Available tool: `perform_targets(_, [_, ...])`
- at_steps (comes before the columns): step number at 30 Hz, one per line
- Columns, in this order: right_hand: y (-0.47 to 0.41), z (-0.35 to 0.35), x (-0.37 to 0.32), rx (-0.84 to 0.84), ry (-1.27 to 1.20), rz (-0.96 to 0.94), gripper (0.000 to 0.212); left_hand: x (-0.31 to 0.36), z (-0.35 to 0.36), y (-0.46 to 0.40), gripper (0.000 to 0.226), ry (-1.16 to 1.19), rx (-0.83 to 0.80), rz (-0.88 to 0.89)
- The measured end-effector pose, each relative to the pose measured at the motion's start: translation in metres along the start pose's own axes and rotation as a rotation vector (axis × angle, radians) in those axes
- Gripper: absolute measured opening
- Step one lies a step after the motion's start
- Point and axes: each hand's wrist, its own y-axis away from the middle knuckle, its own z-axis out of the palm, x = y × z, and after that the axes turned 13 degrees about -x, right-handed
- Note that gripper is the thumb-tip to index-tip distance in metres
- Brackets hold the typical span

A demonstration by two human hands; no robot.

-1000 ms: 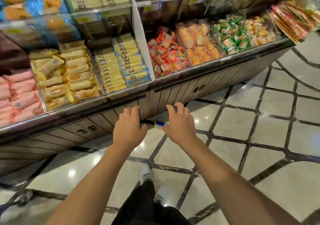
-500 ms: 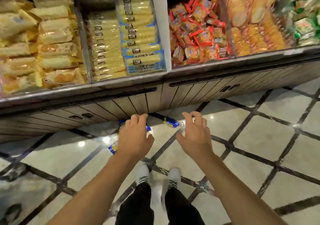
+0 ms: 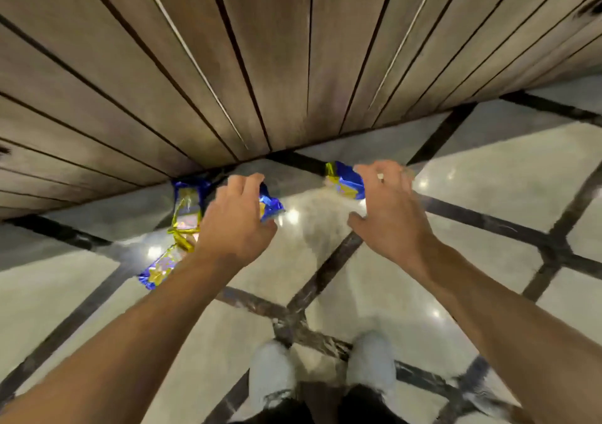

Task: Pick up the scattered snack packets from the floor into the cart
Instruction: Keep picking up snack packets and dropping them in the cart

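Hands over blue packets at the foot of the display

Packets in blue and gold foil lie on the pale marble floor (image 3: 488, 169), close to the slatted wooden base (image 3: 260, 49) of the display. The left hand (image 3: 236, 221) hangs over a connected strip of packets (image 3: 182, 218), fingers curled down with the thumb set apart; motion blur hides whether they touch the foil. The right hand (image 3: 389, 208) reaches a single packet (image 3: 343, 181), fingers bent over its right end, thumb spread wide; whether it grips cannot be told. White shoes (image 3: 270, 374) stand below, between the forearms
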Motion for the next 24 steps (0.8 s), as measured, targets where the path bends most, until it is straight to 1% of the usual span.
perform_targets(4, [-0.071, 0.071, 0.031, 0.012, 0.062, -0.024, 0.076, -0.038, 0.064, -0.065, 0.077, -0.073, -0.046, -0.031])
perform_targets(6, [-0.099, 0.096, 0.042, 0.030, 0.142, -0.032, 0.075, -0.050, 0.090, -0.089, 0.082, -0.155, -0.074, -0.041])
perform_targets(9, [-0.133, 0.127, 0.055, 0.112, 0.285, -0.047, 0.075, -0.060, 0.117, -0.115, 0.090, -0.250, -0.088, -0.052])
perform_targets(11, [-0.151, 0.135, 0.061, 0.132, 0.335, -0.066, 0.087, -0.061, 0.127, -0.129, 0.093, -0.303, -0.098, -0.031])
perform_targets(13, [-0.163, 0.136, 0.065, 0.085, 0.350, -0.074, 0.099, -0.062, 0.132, -0.139, 0.090, -0.320, -0.117, -0.037])
perform_targets(14, [-0.167, 0.136, 0.067, 0.057, 0.341, -0.071, 0.101, -0.062, 0.134, -0.143, 0.089, -0.312, -0.115, -0.045])
perform_targets(17, [-0.171, 0.139, 0.072, 0.003, 0.327, -0.069, 0.102, -0.062, 0.137, -0.146, 0.081, -0.301, -0.094, -0.047])
perform_targets(19, [-0.170, 0.144, 0.074, -0.015, 0.314, -0.065, 0.099, -0.063, 0.143, -0.144, 0.077, -0.349, -0.059, -0.029])
perform_targets(21, [-0.171, 0.148, 0.076, -0.007, 0.313, -0.061, 0.098, -0.064, 0.150, -0.144, 0.076, -0.370, -0.018, -0.034])
perform_targets(24, [-0.174, 0.147, 0.078, 0.009, 0.290, -0.050, 0.100, -0.063, 0.156, -0.145, 0.075, -0.342, 0.049, -0.033])
